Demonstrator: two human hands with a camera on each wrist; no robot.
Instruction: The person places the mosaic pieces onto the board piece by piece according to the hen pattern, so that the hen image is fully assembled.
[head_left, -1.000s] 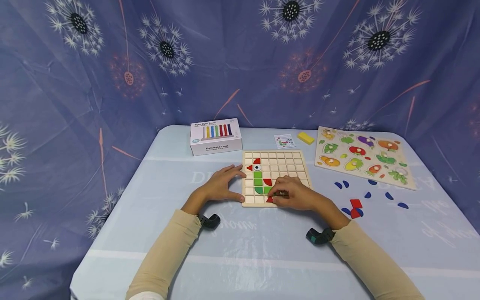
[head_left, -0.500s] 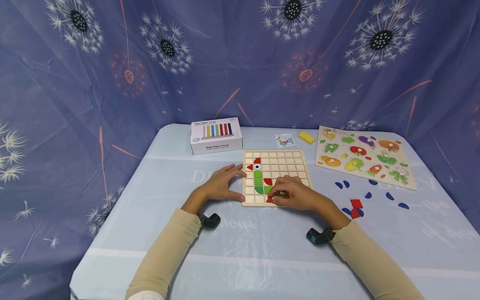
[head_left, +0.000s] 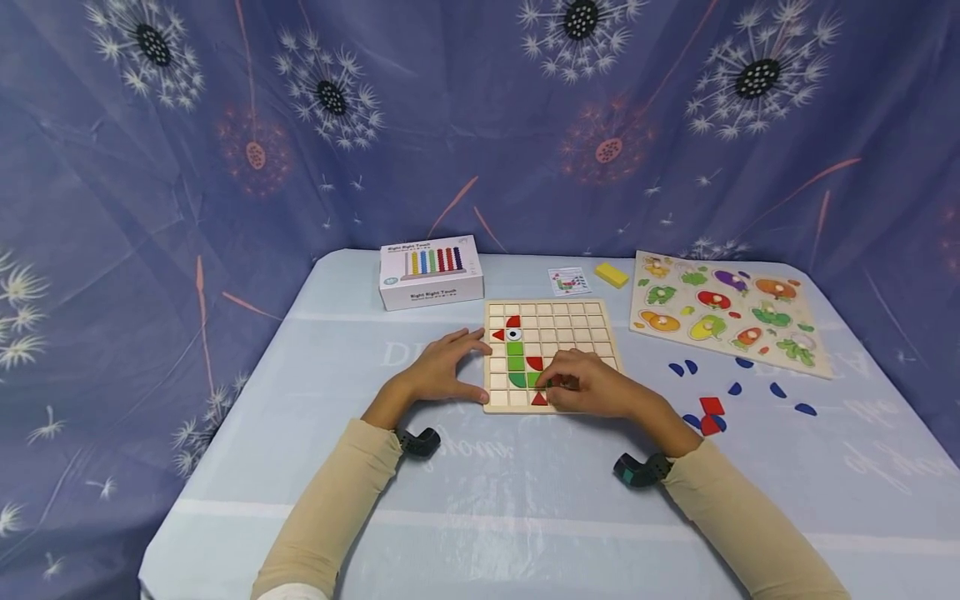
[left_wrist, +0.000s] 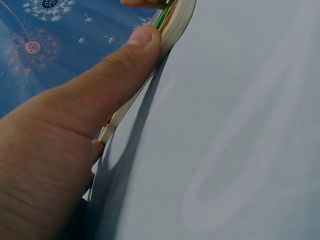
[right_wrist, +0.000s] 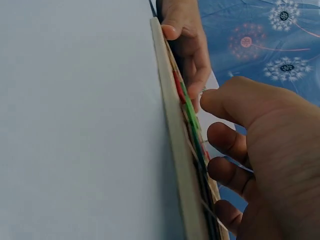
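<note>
A wooden grid board (head_left: 570, 321) lies on the desk (head_left: 480, 500), which is covered with a light blue cloth. The left hand (head_left: 442, 373) holds the left edge of the board: the thumb presses against the near corner and the fingers lie relaxed on the edge further up. The right hand (head_left: 592, 385) rests on the near part of the board with curled fingers, and its fingertips are at a dark green piece (head_left: 553, 382) in the second row from the front. It seems to pinch this piece, but the fingers hide most of it.

On the board there are also a red triangle (head_left: 539, 399) in the front row, just beside the right hand, green pieces (head_left: 516, 360) in a column, and red pieces with an eye tile (head_left: 513, 334) above them.

To the right of the board, loose blue and red pieces (head_left: 711, 414) lie on the cloth. Behind them lies a vegetable puzzle board (head_left: 731, 312). At the back stand a white box (head_left: 431, 273), a small card (head_left: 570, 282) and a yellow block (head_left: 612, 275).
</note>
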